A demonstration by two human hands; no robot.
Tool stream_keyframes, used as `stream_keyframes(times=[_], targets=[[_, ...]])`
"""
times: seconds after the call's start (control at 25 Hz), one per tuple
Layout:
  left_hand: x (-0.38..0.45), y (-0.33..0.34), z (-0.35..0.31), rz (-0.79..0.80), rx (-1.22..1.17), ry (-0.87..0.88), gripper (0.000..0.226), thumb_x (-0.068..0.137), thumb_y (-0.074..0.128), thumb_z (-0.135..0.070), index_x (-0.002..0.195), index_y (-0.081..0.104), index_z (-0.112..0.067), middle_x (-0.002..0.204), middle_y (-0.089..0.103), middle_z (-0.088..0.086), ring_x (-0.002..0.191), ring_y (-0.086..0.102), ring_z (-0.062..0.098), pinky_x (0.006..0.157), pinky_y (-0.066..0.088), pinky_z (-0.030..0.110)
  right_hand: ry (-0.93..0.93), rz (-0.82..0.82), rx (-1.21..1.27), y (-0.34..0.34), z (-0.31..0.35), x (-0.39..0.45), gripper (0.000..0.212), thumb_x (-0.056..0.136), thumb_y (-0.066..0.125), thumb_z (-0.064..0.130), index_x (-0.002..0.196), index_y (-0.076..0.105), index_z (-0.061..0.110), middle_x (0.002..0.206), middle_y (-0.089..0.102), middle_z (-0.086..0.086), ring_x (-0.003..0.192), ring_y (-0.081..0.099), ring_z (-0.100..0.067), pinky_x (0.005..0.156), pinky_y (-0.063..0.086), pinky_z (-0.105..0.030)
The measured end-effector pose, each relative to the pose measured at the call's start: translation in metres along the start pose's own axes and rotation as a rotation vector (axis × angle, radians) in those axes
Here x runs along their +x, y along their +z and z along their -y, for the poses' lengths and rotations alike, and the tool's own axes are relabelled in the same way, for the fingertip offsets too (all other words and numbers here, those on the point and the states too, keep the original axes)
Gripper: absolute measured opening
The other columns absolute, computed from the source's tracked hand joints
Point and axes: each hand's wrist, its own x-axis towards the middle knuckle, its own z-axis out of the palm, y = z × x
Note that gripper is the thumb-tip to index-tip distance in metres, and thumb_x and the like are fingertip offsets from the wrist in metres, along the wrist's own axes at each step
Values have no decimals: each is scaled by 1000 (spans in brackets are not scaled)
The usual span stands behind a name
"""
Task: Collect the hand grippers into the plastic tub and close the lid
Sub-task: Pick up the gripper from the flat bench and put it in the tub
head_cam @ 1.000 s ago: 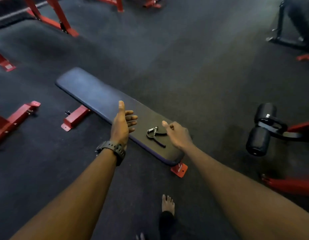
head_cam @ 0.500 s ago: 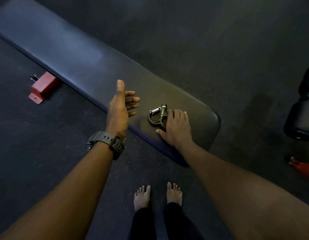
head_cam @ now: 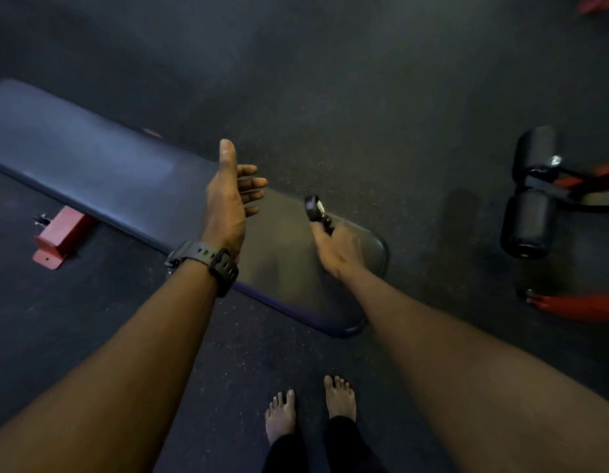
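The right hand [head_cam: 337, 247] is closing around the handles of a hand gripper [head_cam: 317, 213], holding it over the near right end of the padded table [head_cam: 91, 165]. The gripper's coiled spring end is pointing up and away from the fist, and the handles are mostly hidden inside the fingers; whether it is touching the pad or lifted clear is hard to tell, as the picture is blurred there.

The left hand [head_cam: 229, 203] is hovering over the middle of the table, empty, with the thumb pointing far and the fingers loosely curled toward the right, palm facing the gripper. A dark wristwatch [head_cam: 207, 259] is sitting on the left wrist.

The table is lying diagonally from far left to near right on a dark rubber floor [head_cam: 364, 97], with a red foot bracket [head_cam: 59, 235] showing at its left side. Two bare feet [head_cam: 310, 411] are standing on the floor just near of the table. Well apart to the right, black roller pads [head_cam: 531, 192] on a red frame are resting.
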Motion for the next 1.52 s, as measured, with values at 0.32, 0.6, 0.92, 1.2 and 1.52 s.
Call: stream_keyframes(times=[0.32,0.6,0.92,1.2,1.52], targets=[[-89,87,-204,285,-36,249,79,79,27,-80,104,66,-17,107,72,9,105,66,31,93,51,50,-84,-256,632,-221,78,-119,62,68,52,72,91,73,18,79,78,-4,84,74,-27,83,57,-47],[-267,192,-377,680,-123,512,74,79,27,-76,99,64,-15,97,69,7,87,61,21,75,44,36,-336,-610,880,-439,99,-295,28,94,58,39,83,61,13,63,66,-6,66,60,-25,71,49,-37],[-476,273,-345,958,-111,563,73,88,21,-76,97,65,-19,99,69,7,87,62,20,79,47,38,-375,-900,858,-542,-48,-477,47,79,63,51,97,67,8,79,69,-12,74,64,-25,73,49,-40],[-545,303,-315,957,-82,545,71,93,20,-73,97,65,-18,99,70,6,87,62,20,81,47,38,-314,-936,865,-559,-150,-540,55,71,66,57,97,65,9,81,71,-11,75,65,-25,72,52,-47],[-557,349,-300,971,-111,496,79,92,15,-74,105,65,-16,112,72,10,96,65,22,86,49,40,-263,-940,804,-588,-178,-520,72,67,62,59,103,66,-3,95,76,-19,77,64,-27,71,48,-42]])
